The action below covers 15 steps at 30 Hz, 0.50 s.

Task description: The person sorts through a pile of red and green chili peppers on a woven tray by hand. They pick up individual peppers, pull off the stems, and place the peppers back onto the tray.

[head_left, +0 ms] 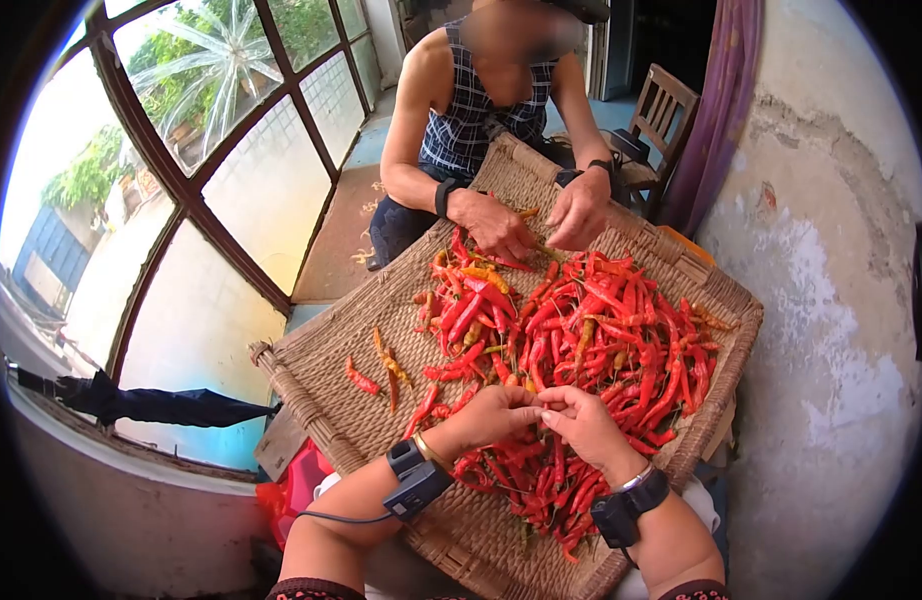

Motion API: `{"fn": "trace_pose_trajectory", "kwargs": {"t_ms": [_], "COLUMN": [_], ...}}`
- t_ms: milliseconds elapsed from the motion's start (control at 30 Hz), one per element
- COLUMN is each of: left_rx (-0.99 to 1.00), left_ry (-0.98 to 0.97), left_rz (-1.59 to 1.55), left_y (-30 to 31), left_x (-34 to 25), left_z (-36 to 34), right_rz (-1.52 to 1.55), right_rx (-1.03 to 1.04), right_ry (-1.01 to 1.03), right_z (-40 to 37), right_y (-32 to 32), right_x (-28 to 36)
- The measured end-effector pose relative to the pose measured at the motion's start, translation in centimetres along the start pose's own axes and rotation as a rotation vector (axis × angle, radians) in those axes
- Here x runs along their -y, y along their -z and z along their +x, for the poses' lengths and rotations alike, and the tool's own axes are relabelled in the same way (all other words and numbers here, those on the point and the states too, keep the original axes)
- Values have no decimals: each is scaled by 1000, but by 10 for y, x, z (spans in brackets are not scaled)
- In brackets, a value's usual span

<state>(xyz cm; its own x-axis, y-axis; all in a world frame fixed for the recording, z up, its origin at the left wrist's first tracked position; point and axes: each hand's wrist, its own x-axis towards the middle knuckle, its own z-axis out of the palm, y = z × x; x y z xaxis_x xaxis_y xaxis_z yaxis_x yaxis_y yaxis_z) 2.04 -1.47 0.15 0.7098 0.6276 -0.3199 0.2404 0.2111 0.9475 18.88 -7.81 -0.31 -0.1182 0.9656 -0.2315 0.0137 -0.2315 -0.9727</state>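
Observation:
A heap of red chili peppers (621,350) lies on a woven tray (331,370), with a few orange and yellow-green ones among them. My left hand (496,415) and my right hand (581,420) meet over the near part of the heap, fingertips pinched together. Whatever is between those fingertips is too small to make out. Both my wrists carry strapped devices. A few loose peppers (361,377) lie apart at the left of the tray.
Across the tray, a person (491,90) has both hands at the far side of the heap. A wooden chair (666,110) stands behind at right. On the left are framed windows and a folded dark umbrella (171,405); a rough wall (821,260) is on the right.

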Motion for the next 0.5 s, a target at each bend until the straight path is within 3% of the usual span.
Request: {"fn": "trace_pose_trajectory", "kwargs": {"t_ms": [100, 300, 367, 500], "left_rx": [35, 56, 161, 39], "left_ry": [55, 70, 132, 9], "left_rz": [-88, -210, 58, -114], "left_y": [1, 1, 6, -1], "left_x": [-14, -12, -18, -24], "left_z": [-9, -14, -16, -22], "right_rz": [198, 98, 146, 215], "right_rx": [-6, -68, -111, -44], "right_ry": [-14, 37, 77, 126], "right_z": [-6, -7, -9, -14], "right_y": [1, 0, 2, 2], "right_x": [18, 9, 14, 24]}}
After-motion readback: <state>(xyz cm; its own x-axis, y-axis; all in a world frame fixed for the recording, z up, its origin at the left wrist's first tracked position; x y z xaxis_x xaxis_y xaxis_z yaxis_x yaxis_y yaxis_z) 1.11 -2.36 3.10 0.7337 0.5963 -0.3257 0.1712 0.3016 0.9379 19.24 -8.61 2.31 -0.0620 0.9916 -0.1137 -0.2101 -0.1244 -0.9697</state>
